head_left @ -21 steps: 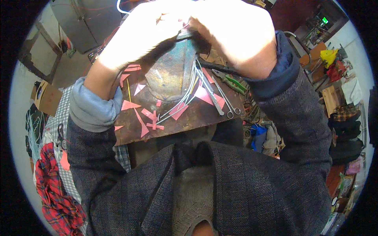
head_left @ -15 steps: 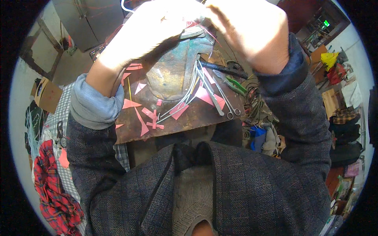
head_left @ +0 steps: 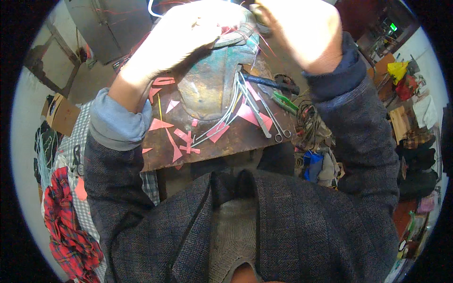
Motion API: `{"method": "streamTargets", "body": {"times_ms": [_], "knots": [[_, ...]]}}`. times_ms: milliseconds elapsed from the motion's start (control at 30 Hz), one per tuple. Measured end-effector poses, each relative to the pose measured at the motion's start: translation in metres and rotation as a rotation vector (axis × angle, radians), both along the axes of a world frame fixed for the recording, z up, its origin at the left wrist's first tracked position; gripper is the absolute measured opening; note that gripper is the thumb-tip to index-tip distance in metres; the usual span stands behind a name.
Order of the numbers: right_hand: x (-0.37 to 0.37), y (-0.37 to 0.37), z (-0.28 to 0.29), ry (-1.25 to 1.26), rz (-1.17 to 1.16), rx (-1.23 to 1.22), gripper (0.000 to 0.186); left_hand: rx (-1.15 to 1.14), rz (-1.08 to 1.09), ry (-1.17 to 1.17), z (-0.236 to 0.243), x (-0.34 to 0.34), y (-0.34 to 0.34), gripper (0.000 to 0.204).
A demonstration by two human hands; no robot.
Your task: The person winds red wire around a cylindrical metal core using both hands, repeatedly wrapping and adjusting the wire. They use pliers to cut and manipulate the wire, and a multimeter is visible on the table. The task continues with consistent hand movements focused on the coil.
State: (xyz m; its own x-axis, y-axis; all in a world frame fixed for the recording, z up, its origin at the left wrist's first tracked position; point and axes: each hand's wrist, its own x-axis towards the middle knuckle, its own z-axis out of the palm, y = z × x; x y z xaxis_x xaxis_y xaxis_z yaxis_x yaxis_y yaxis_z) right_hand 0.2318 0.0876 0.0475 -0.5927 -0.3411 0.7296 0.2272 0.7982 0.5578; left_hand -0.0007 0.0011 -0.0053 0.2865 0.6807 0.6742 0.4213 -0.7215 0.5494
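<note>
My left hand (head_left: 188, 30), washed out by bright light, is curled over the top of a worn green and tan metal casing (head_left: 203, 89). Beside its fingers are a ring-shaped dark part (head_left: 236, 37) and a bundle of thin red wires (head_left: 230, 29). Across a small gap, my right hand (head_left: 302, 28) is raised with its fingertips pressed together. Glare hides what either hand grips. Fine red wires trail below the right fingers. Against the casing lean several white rods (head_left: 232, 101) and long forceps (head_left: 273, 122).
Pink paper scraps (head_left: 174, 148) lie over the brown tabletop (head_left: 212, 153). Right of the casing are a hammer-like dark tool (head_left: 271, 83), a green-handled tool (head_left: 285, 102) and coiled cable (head_left: 309, 125). A checked cloth and red plaid fabric (head_left: 66, 221) are at the left.
My right hand has shifted slightly right, away from the left, widening the gap between them. More of the ring-shaped part and the loose red wires now shows. My left hand stays nearly in place.
</note>
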Motion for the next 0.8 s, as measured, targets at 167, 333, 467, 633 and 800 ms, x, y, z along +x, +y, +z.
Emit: {"method": "streamTargets", "body": {"times_ms": [167,333,467,633,800], "knots": [[0.039,-0.008,-0.006,0.067,-0.128,-0.516,0.012,-0.225,0.266,0.051,-0.004,-0.005,-0.012,0.040],[0.080,-0.017,-0.032,0.039,-0.111,-0.923,0.015,-0.291,0.255,0.000,-0.001,-0.003,-0.014,0.032],[0.112,-0.047,-0.071,0.038,-0.110,-1.126,0.013,-0.137,0.409,-0.078,0.001,0.013,-0.028,0.025],[0.131,-0.071,-0.124,-0.099,0.101,-1.230,0.016,0.058,0.675,0.304,0.007,0.036,-0.066,0.016],[0.135,-0.075,-0.161,-0.106,0.098,-1.419,0.019,0.303,0.865,0.401,0.005,0.056,-0.091,0.011]]}}
